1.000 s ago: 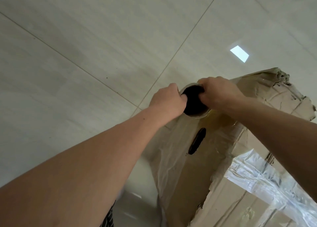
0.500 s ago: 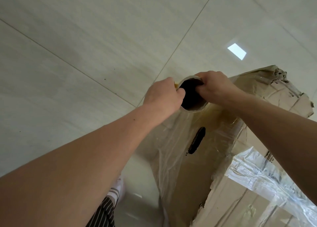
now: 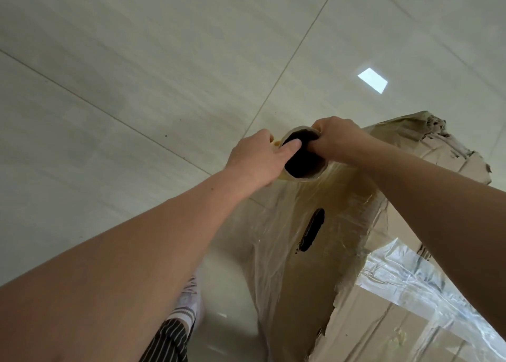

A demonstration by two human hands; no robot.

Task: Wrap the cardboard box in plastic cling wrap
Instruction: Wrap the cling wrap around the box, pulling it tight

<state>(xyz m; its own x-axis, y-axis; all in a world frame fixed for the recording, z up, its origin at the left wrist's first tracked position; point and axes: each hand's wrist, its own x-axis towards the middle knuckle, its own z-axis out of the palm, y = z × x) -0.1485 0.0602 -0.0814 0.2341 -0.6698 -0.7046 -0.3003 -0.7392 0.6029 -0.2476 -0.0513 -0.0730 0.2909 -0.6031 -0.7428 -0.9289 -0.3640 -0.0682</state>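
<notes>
Down at the bottom edge, beside a striped trouser leg, the cardboard box stands on the floor at lower right, its edge torn, a dark hand slot in its near side and crinkled clear film across its top. Stretched cling wrap runs up over that slotted side to the roll. The left hand grips the roll with its thumb hooked into the hollow core and its fingers curled round the outside, while the right hand pinches the core's rim from the other side. Beyond lie pale floor tiles with a bright rectangular reflection.
</notes>
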